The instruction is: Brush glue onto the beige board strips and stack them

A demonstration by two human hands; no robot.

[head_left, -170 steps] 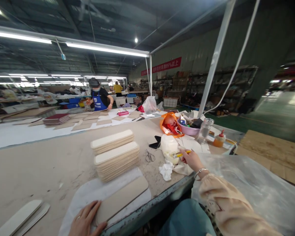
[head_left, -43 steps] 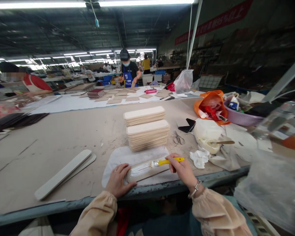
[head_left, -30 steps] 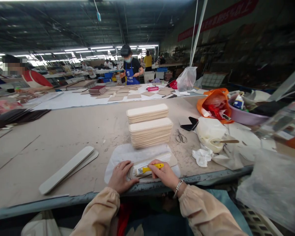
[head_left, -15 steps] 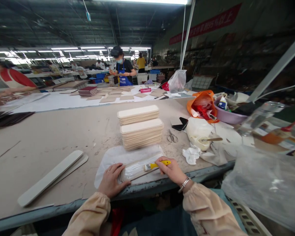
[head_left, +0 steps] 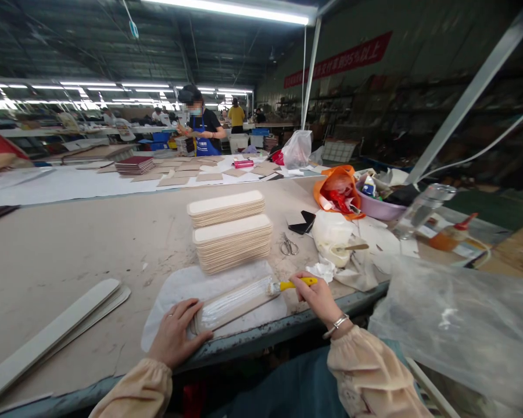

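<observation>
On a white sheet at the near edge of the table lies the board, white streaks along most of its face, right tip seemingly uncoated, left hand spread against its left end, right hand apart, gripping the brush.

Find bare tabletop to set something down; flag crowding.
Widest patch: the tabletop left of the two board stacks, beyond the loose long boards, bare but for flecks. Narrower: between those and the white sheet. Crowded: right of the stacks, with scissors, plastic jug, crumpled tissue, orange bag, lilac basin; also the sheet, with coated board, paintbrush, left hand.
</observation>
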